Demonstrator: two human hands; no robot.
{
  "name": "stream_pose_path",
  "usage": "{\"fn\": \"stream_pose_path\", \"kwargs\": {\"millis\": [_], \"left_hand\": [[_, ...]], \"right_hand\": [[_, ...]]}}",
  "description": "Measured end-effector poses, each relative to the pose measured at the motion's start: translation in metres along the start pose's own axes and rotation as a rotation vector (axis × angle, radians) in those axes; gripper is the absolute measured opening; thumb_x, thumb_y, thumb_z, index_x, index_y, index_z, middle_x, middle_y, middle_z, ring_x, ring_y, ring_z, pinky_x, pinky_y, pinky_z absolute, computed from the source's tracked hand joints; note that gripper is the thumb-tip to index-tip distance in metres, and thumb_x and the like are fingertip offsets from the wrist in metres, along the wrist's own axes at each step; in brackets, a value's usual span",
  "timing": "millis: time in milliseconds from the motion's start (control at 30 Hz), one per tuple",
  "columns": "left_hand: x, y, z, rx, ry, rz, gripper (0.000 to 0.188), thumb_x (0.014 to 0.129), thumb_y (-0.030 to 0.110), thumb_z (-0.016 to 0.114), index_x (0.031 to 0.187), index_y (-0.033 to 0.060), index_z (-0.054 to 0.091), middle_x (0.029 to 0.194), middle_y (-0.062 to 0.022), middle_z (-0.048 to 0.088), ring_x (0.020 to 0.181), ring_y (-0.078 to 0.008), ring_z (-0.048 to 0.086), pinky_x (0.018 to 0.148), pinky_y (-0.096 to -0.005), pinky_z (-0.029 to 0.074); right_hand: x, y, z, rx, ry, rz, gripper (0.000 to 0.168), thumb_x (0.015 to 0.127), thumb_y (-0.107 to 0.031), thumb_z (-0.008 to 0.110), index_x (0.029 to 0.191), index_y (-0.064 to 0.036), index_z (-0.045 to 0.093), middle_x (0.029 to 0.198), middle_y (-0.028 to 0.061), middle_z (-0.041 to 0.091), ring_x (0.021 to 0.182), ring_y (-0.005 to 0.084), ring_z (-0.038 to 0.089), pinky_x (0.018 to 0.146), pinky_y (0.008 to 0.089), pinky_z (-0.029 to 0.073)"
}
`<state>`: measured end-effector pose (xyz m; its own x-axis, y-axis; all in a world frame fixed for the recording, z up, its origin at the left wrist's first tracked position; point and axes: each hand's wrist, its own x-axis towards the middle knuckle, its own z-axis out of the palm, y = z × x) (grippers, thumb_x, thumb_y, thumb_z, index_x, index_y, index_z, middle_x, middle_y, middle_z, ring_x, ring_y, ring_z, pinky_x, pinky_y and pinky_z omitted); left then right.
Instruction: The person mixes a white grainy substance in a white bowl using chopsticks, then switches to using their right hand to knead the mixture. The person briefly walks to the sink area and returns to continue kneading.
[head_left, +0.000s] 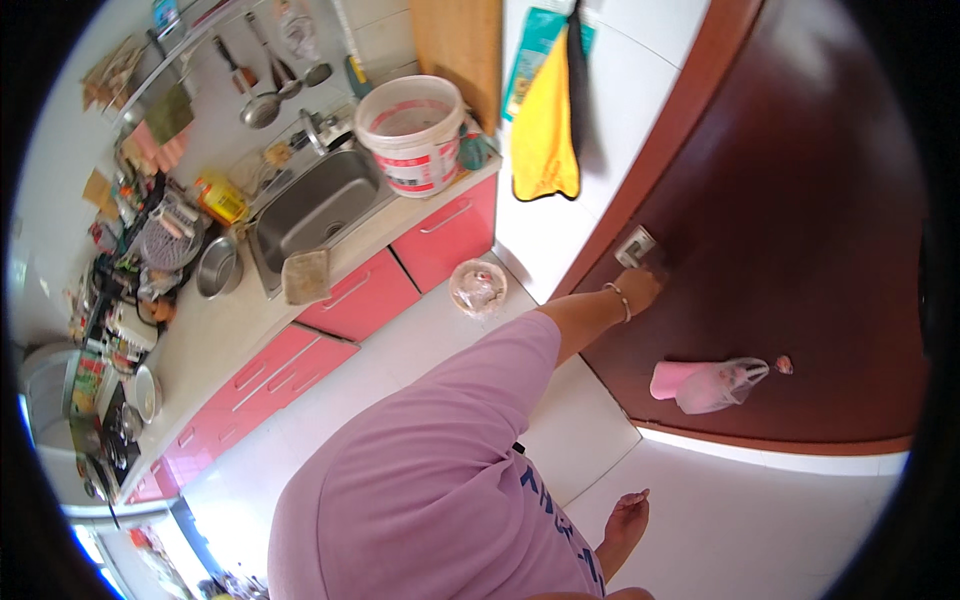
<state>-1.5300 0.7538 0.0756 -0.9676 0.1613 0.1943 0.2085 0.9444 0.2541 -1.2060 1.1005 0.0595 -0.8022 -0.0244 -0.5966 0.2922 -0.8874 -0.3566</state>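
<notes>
My left hand (641, 290), a bracelet at its wrist, reaches out to the metal lock plate (635, 246) of a dark brown door (757, 247). Its fingers are curled and blurred at the far side, so I cannot tell whether they grip a handle there. Lower down, in front of my purple shirt (420, 480), hangs my right hand (627, 517). That hand has loosely bent fingers, and nothing shows in it. A pink roll (679, 379) in a clear plastic bag (724, 386) hangs on the door below the lock.
A yellow cloth (551, 124) hangs on the wall by the door frame (675, 135). Behind are a steel sink (322, 202), a white bucket (411, 135) and a cluttered counter (251, 330) over pink cabinets (367, 292). A plastic-covered round container (478, 289) sits on the floor.
</notes>
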Motion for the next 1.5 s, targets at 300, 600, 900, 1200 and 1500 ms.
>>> {"fn": "stream_pose_path", "kwargs": {"millis": [300,600,900,1200,1500], "left_hand": [[-0.276,-0.057,-0.043,-0.303,-0.067,0.01,0.059,0.084,0.007,0.05,0.142,0.0094,0.037,0.124,-0.0139,0.054,0.11,-0.0342,0.056,0.09,-0.0428,0.049],[-0.901,-0.081,-0.096,-0.324,0.18,-1.503,0.036,0.085,0.009,0.054,0.121,0.0107,0.061,0.115,-0.0167,0.064,0.103,-0.035,0.061,0.091,-0.042,0.05],[-1.165,0.044,-0.092,-0.011,0.841,-2.083,0.024,0.081,0.006,0.054,0.101,0.003,0.068,0.075,-0.0155,0.068,0.061,-0.0234,0.065,0.06,-0.0329,0.052],[-1.16,-0.018,-0.083,-0.526,1.247,-2.011,0.027,0.084,0.012,0.061,0.11,0.0088,0.067,0.088,-0.0115,0.071,0.077,-0.0212,0.069,0.071,-0.0333,0.052],[-1.284,-0.096,-0.219,-0.629,1.45,-1.93,0.029,0.089,0.012,0.058,0.117,0.006,0.063,0.087,-0.0063,0.068,0.072,-0.0131,0.066,0.063,-0.0271,0.053]], "right_hand": [[0.036,0.083,0.073,-0.223,-0.284,0.298,0.015,0.097,-0.009,0.051,0.105,-0.001,0.058,0.081,0.0071,0.061,0.074,0.0159,0.058,0.068,0.0271,0.053],[0.024,0.318,0.167,-0.517,-0.515,0.801,0.011,0.097,-0.01,0.051,0.102,-0.003,0.057,0.079,0.0073,0.06,0.072,0.0154,0.059,0.063,0.0263,0.051],[-0.177,0.635,0.184,-0.901,-0.677,1.216,0.007,0.094,-0.009,0.057,0.095,-0.003,0.06,0.072,0.0019,0.054,0.064,0.0136,0.05,0.06,0.0269,0.043],[-0.319,0.808,0.162,-1.198,-0.816,1.429,0.011,0.092,-0.006,0.055,0.099,0.0,0.06,0.069,0.0048,0.058,0.064,0.0151,0.055,0.059,0.0251,0.048],[-0.448,0.993,0.139,-1.25,-0.939,1.476,0.013,0.094,-0.007,0.053,0.1,0.0,0.062,0.07,0.0049,0.059,0.064,0.017,0.054,0.06,0.0277,0.047]]}}
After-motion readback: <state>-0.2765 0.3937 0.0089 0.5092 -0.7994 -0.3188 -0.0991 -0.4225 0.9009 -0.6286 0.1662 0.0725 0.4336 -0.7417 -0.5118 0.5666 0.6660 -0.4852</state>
